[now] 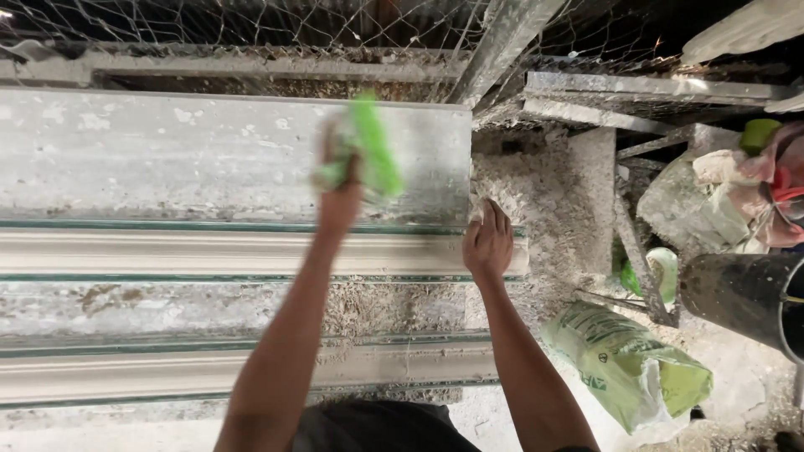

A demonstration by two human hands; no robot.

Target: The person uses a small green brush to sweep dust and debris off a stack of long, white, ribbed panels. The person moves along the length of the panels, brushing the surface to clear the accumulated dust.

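Green scoop [368, 146] clamped in left hand [339, 197] fingers; right hand [488, 243], fingers together, steadies moulding [251, 251]; a jolt could chip it.

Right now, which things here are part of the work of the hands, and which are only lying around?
In use:
- green cloth, blurred, in the left hand
- white moulding, its end under the right hand
- grey slab behind it

Lying about:
- green sack
- black pipe
- bundle of rags
- wire mesh
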